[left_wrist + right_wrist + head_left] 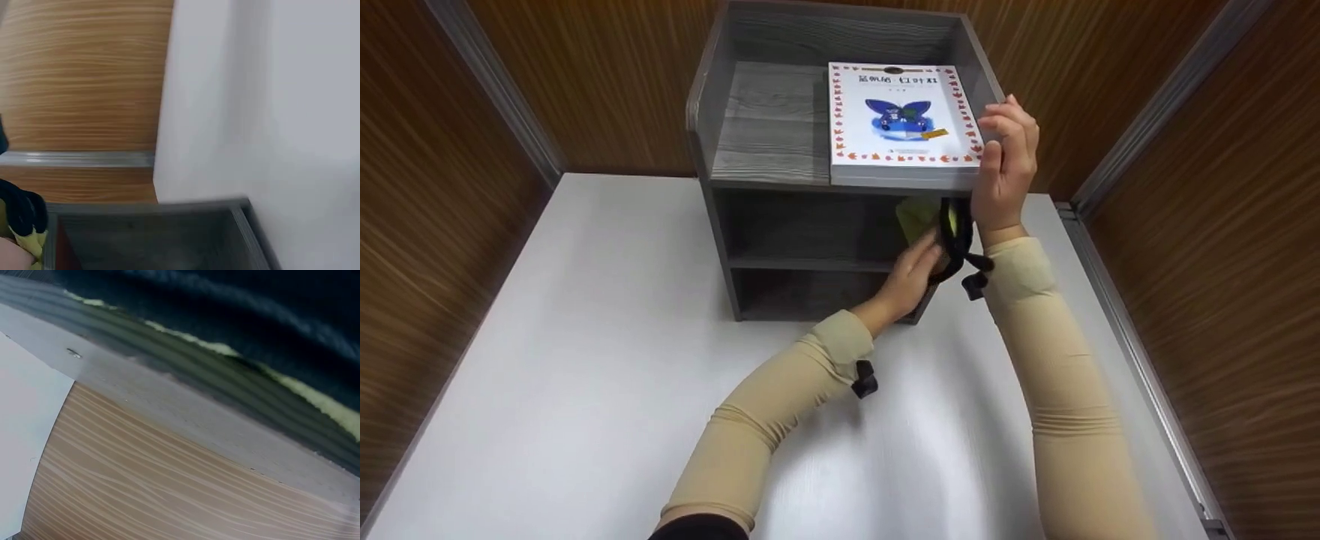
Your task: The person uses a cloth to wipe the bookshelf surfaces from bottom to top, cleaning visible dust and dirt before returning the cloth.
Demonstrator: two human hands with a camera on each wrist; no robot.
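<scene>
Your sleeves (765,420) are beige. Before you: the shelf unit (776,124), grey wood-grain; the book (905,150), white, bordered with orange-red leaves (838,112) around a blue butterfly (898,112); the item (915,217), yellow-green and black; streaked brown walls (615,82); white tabletop (570,360).

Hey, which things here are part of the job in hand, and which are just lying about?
Likely part of the job: left hand; yellow-and-black item beside it, kind unclear; shelf; right hand, at the shelf's side.

Likely just there: book on top; white table; wooden walls.
</scene>
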